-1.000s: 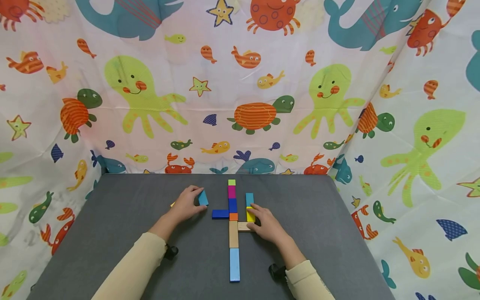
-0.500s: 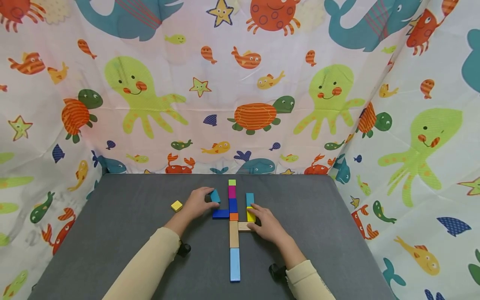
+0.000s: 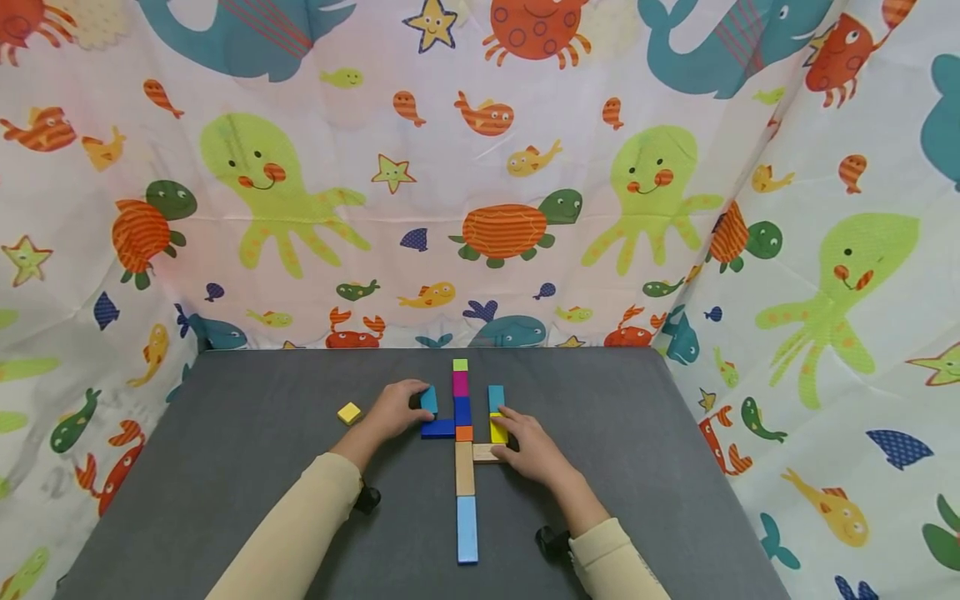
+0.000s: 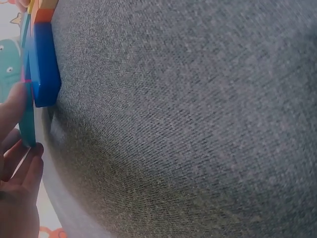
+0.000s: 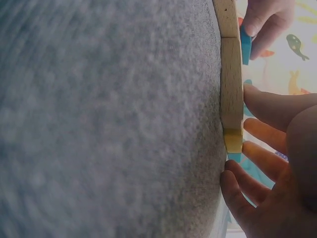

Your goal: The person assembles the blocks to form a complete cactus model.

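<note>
My left hand [image 3: 388, 414] pinches a teal block [image 3: 428, 400] between thumb and fingers. In the head view this block stands against the far side of a dark blue block [image 3: 438, 429], which juts left from a central column. In the left wrist view the teal block [image 4: 28, 116] shows edge-on beside the dark blue block [image 4: 45, 64]. My right hand [image 3: 534, 446] rests with loosely extended fingers touching a yellow block [image 3: 498, 428] and the wooden block [image 3: 486, 453] that branches right. A second teal block [image 3: 496, 397] lies beyond the yellow one.
Down the column run a green block [image 3: 460, 365], a magenta block [image 3: 461, 383], a blue block [image 3: 462, 411], an orange block [image 3: 464, 433], a wooden block [image 3: 465, 468] and a light blue block [image 3: 467, 529]. A loose yellow block [image 3: 348, 413] lies left on the grey table [image 3: 255, 433].
My left hand has carried the teal block right to the dark blue block and straightened it, uncovering the loose yellow block. My right hand stays in place.
</note>
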Tool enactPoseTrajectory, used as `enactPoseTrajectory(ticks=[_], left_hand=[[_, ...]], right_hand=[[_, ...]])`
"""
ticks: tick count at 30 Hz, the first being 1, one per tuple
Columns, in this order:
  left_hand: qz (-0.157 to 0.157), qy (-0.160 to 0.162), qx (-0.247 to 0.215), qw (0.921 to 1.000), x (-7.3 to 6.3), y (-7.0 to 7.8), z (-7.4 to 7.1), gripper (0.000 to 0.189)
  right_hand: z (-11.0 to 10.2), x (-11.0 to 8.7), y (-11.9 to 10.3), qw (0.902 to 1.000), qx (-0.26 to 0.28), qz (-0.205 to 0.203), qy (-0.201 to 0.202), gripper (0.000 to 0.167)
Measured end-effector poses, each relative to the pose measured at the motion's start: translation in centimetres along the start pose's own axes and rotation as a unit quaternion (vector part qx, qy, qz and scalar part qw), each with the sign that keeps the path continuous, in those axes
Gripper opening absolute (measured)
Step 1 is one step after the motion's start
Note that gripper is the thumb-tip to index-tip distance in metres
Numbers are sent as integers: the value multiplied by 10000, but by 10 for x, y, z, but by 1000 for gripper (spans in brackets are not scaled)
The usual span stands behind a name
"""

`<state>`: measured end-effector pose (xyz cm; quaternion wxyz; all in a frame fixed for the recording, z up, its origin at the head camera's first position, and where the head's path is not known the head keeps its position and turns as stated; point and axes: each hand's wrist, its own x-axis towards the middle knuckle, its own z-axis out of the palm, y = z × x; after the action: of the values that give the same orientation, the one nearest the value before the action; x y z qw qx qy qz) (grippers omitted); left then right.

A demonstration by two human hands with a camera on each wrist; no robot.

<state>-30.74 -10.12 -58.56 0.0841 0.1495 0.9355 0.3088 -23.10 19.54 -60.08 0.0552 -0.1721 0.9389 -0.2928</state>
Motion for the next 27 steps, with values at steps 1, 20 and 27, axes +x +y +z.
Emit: enactPoseTrajectory(ticks=[1, 20, 27], left_hand=[[44, -10, 13, 10000, 0, -1, 0, 62], [575, -341, -102, 9977, -7, -18, 4, 69], [529, -289, -391, 9974, -11, -21, 8, 71]], right_hand=[[0, 0, 0, 10000, 10, -34, 6, 54], [1, 3, 0, 10000, 18, 89, 28, 54], [1, 1, 1, 9999, -26, 129, -29, 55]])
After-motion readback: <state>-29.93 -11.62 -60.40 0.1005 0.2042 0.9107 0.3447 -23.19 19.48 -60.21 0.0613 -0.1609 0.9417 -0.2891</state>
